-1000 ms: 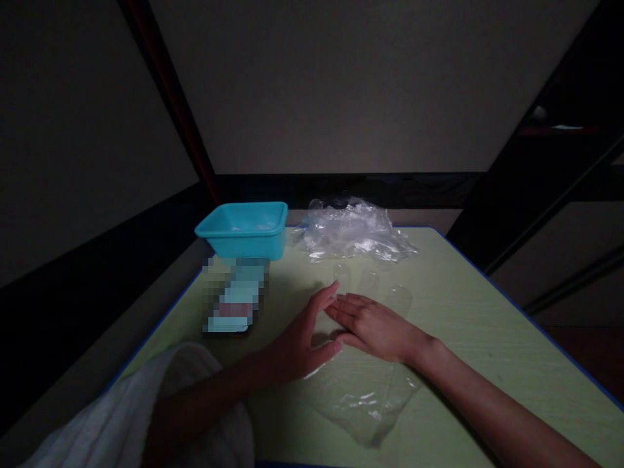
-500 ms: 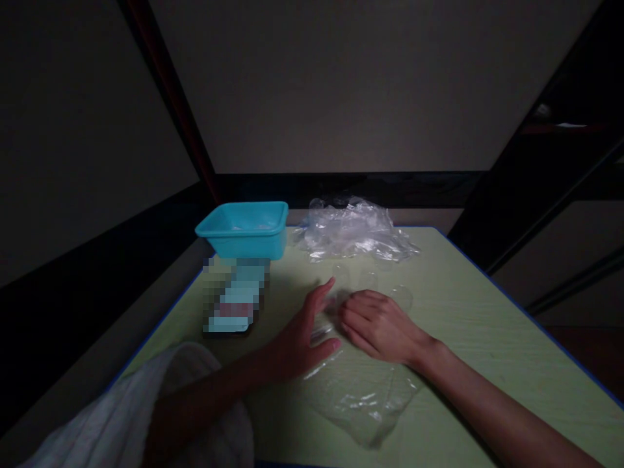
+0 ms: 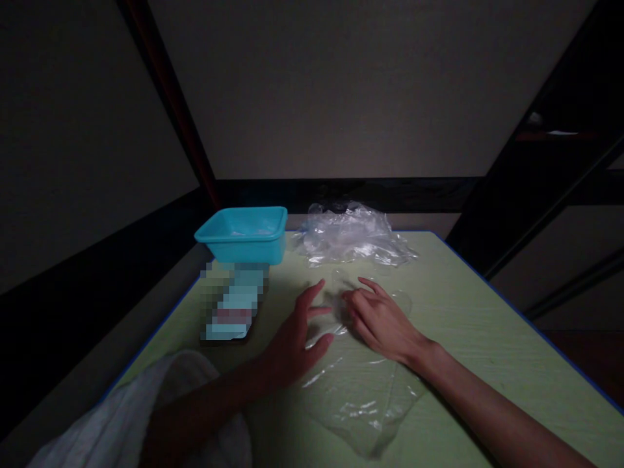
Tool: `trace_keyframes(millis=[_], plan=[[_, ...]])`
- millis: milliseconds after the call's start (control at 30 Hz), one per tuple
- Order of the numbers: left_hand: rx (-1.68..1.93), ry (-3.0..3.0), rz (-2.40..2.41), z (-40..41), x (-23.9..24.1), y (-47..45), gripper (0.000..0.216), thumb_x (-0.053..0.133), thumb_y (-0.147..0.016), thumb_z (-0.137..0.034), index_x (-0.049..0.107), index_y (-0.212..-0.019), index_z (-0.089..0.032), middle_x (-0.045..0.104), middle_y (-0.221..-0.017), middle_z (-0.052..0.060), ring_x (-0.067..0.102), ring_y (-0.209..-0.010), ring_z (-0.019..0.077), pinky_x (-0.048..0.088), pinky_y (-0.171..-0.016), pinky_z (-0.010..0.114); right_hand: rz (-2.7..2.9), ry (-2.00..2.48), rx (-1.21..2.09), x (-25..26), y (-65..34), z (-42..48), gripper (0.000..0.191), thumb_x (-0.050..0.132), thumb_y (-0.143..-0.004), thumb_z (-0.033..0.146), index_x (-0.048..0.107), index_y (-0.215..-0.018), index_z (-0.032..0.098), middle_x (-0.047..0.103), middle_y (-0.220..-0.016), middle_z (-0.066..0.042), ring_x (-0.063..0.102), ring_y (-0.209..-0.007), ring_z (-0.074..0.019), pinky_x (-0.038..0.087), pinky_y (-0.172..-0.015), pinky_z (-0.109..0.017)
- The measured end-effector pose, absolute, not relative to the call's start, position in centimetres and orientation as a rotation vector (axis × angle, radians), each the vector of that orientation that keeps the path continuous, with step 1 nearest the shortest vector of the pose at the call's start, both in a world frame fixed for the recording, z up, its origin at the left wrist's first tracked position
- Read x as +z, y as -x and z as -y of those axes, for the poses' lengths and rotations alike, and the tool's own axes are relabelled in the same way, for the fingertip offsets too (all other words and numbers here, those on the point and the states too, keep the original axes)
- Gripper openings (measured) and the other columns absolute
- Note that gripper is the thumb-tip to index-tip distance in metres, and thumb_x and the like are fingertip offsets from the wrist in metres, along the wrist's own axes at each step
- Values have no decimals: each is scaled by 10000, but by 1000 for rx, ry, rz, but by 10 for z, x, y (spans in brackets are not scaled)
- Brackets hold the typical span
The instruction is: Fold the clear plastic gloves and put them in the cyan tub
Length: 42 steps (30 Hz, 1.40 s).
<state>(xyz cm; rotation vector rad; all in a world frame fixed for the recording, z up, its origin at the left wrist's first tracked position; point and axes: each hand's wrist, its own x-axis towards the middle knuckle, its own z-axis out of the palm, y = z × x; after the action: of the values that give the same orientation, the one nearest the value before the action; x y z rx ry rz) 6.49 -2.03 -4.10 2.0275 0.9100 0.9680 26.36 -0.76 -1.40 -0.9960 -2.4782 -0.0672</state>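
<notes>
"Where is the glove, and how are your fingers set?"

"The clear, thin plastic glove lies on the pale green desk with the blue edge, at the lower centre of the frame. My left hand is at its left side, thumb and fingers spread with nothing gripped between them. My right hand is over its upper part, one finger stretched out, the others bent. Whether those bent ones pinch the film, I can't tell."

"What could go wrong?"

"Mostly creasing. The film looks flimsy, and its lower part is already wrinkled; a sideways push from the right hand could bunch it up. With the left so loosely set, the whole glove might skid instead of lying flat. A hard tug could tear it."

"Anything else?"

"The light is dim and the film see-through, so I could misjudge its edges. And my white ribbed cloth sleeve, lower left, is near the flat oblong slab, which is pixelated; a wide swing of that forearm could knock it."

"And further back?"

"The turquoise plastic tub and the crumpled heap of shiny clear film sit beyond my fingertips; only a long, careless reach would upset them."
</notes>
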Motion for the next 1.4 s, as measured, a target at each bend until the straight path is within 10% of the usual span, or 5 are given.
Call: trace_keyframes(millis=[367, 800, 1100, 1400], plan=[[1027, -2208, -1134, 20, -47, -64, 646, 502, -780, -135, 200, -1347, -194, 480, -1237, 139, 603, -975, 215, 418, -944, 444, 2313, 997, -147, -16, -268, 6, 240, 329, -793, 96, 502, -944, 166, 667, -818, -76, 622, -773, -198, 363, -976, -483], [996, -2276, -1122, 15, -45, -63, 642, 487, -794, -135, 165, -1347, -183, 326, -1362, 188, 518, -1143, 253, 394, -972, 475, 2314, 1008, -73, -15, -267, 7, 302, 335, -804, 82, 528, -1030, 135, 676, -976, -106, 606, -922, -213, 316, -1004, -512], [1042, -2300, -1263, 16, -44, -60, 536, 475, -789, -141, 277, -1287, -153, 569, -995, 80, 612, -865, 197, 467, -858, 418, 2504, 1036, -9, -15, -266, 5, 295, 347, -840, 114, 580, -1020, 120, 696, -912, -97, 634, -904, -203, 305, -1029, -487], [1016, -2443, -1255, 12, -44, -61, 582, 478, -805, -174, 202, -1315, -130, 502, -1169, 171, 602, -959, 239, 394, -960, 505, 2516, 1089, -18, -16, -269, 4, 305, 344, -839, 102, 577, -1034, 128, 689, -1000, -108, 630, -943, -213, 291, -1033, -503]])
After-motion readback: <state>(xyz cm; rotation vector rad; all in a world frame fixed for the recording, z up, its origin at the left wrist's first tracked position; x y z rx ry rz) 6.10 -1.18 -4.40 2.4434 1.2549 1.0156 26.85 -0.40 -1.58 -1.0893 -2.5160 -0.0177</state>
